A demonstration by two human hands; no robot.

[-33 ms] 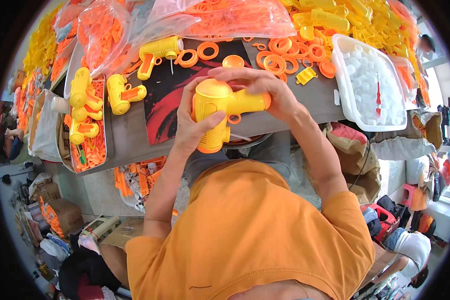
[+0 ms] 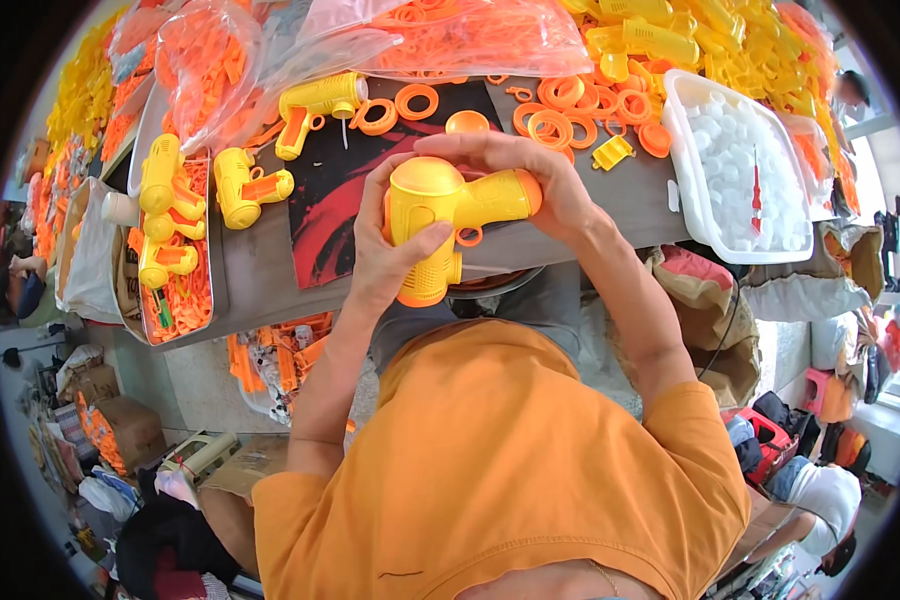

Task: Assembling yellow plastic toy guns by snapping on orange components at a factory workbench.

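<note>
Head view, and both hands are locked onto a yellow toy gun (image 2: 440, 215), holding it up just above the near edge of the grey table (image 2: 630, 215). The left hand (image 2: 385, 245) is wrapping closed around the handle, thumb pressing across the ribbed grip, the orange base of that handle poking out below. The right hand (image 2: 530, 175) is curling over the top and cupping the barrel end, fingers arching across to the rounded back of the toy. An orange trigger ring is showing underneath, between the two hands.

Just beyond the toy, a red-and-black mat (image 2: 335, 200) is lying on the table, with an orange cap (image 2: 467, 122) and loose orange rings (image 2: 560, 115) scattered past it. Further left, another yellow toy gun (image 2: 315, 105) is resting on its side, and one more (image 2: 245, 185) is sitting beside a tray (image 2: 185, 290) stacked with finished ones. Over to the right, a white tub (image 2: 685, 180) is holding pale round pieces. Clear bags of orange parts (image 2: 470, 35) are piling up along the far side.
</note>
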